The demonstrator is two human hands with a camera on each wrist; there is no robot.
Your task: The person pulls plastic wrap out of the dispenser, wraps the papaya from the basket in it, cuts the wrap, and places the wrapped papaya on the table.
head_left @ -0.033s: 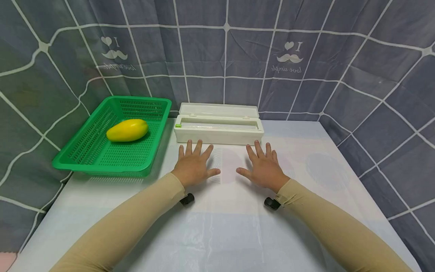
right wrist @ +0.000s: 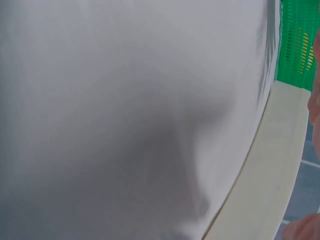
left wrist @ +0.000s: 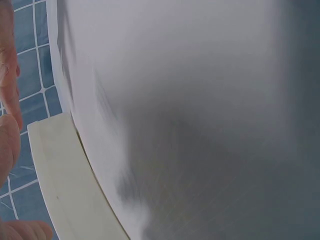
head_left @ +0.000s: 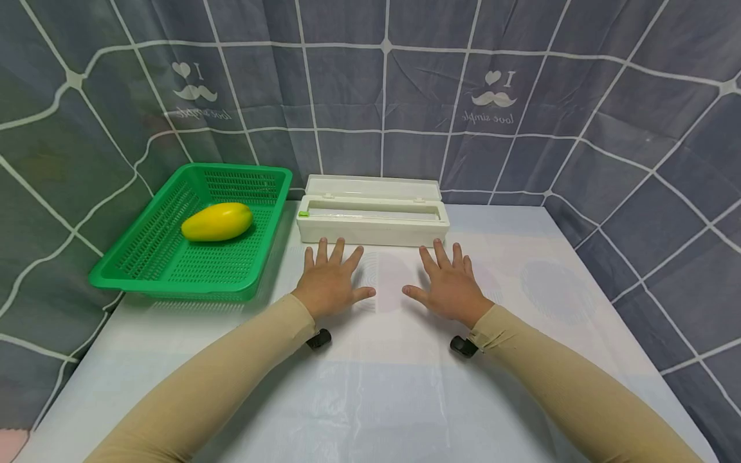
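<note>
Both left hand [head_left: 327, 283] and right hand [head_left: 450, 287] (each grip released) spread before a long white plastic box [head_left: 373, 231]. A green plastic basket [head_left: 173, 287] holds one oval yellow fruit [head_left: 217, 222].

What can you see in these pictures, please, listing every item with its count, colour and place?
basket: one, green, on the left of the table
fruit: one, yellow, lying in the basket
box: one, white, at the back of the table
lid: one, white, standing open behind the box
tab: one, bright green, left end of the box
table cover: one, whitish with pale prints, under everything
curtain: number unclear, grey with white lines, behind and beside the table
pink patch: one, pink, lower left corner, unidentifiable
wrist devices: two, black, one under each wrist
sleeves: two, tan, on both arms
left hand: one, bare, before the box
right hand: one, bare, before the box
</note>
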